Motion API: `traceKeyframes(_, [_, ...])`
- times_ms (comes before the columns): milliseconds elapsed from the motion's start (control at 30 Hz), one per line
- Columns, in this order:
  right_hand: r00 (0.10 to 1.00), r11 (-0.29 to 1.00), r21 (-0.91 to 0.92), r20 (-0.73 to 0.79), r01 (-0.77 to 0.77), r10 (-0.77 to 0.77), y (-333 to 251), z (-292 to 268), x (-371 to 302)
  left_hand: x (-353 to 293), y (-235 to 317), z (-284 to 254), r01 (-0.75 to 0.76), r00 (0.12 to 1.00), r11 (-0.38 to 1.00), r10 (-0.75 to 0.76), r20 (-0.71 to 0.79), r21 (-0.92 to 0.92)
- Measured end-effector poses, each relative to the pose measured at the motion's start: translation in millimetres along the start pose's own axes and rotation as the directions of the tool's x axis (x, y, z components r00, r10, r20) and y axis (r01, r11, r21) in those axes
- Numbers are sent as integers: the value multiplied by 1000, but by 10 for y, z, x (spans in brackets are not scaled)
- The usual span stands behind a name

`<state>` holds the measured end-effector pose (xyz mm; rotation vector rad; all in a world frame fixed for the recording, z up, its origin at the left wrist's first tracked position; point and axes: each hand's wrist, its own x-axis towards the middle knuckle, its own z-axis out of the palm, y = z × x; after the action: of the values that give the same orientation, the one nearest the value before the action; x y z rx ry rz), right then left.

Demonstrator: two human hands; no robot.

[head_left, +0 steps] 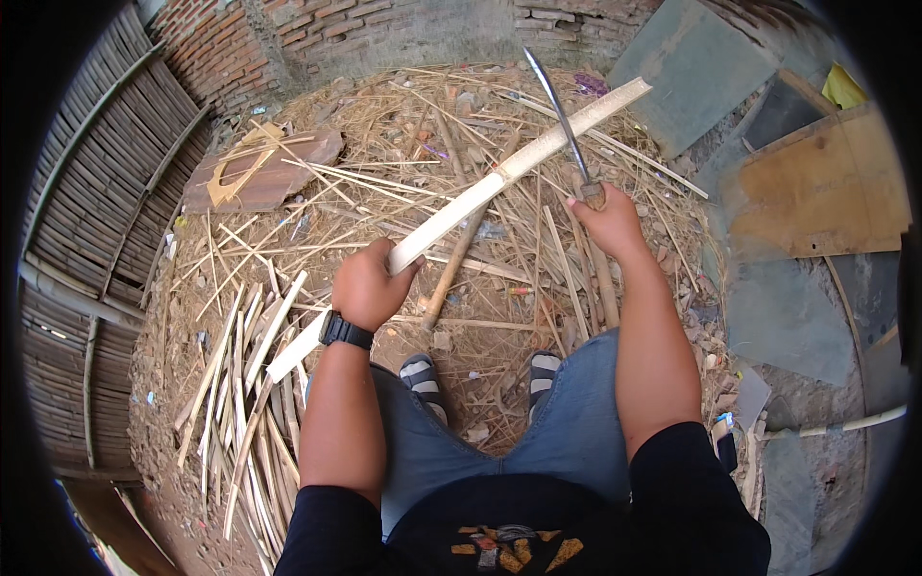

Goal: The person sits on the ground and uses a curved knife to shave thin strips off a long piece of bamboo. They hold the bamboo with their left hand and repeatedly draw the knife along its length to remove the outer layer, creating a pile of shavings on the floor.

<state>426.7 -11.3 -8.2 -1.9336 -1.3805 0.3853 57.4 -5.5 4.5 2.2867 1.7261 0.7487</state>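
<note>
Pale split bamboo: a long strip (451, 217) slants across the space before the person, its far end up and to the right. The left hand (368, 286) is clamped on it toward its near end; the right hand (610, 221) is closed round the wooden handle (594, 195) of a long, slender blade (549, 88), which crosses the strip's far portion.

Hazards, as judged from this posture: a stroke drawn toward the body could skip at the node (499, 177) and run on to the left fingers, which lie in line with the cut. The strip, seemingly gripped at one place only, could twist or whip under pressure. Its raw edges could splinter into the bare palm. A dropped blade could reach the sandalled feet (423, 379), and the loose sticks (456, 269) underfoot could roll.

Obscured: the left hand and watch (348, 331) cover part of the strip; most right fingertips are hidden behind the handle. Whether blade and bamboo touch, and which way the edge faces, cannot be told. The heap of strips (240, 394) at left is partly masked by the left arm.
</note>
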Motion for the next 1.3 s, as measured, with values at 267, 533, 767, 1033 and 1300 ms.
traceKeyframes(267, [939,975,-89,303,202,-166,-403,14,-122,-36,-108,-17,28,999,999,-28,-17,-35])
traceKeyframes(533, [991,987,102,-38,-126,130,169,-31,132,-8,-9,-40,1,1000,1000,-1,-7,-2])
traceKeyframes(767, [960,960,-104,128,262,-248,-350,90,-191,-24,-60,40,25,999,991,-30,-42,-129])
traceKeyframes(1033, [997,999,23,-76,24,-22,207,-6,169,-14,-33,21,8,1000,993,-10,-21,-120])
traceKeyframes(1300, [967,968,-40,57,249,-247,-408,73,-231,-16,-95,37,36,997,980,-22,73,-196])
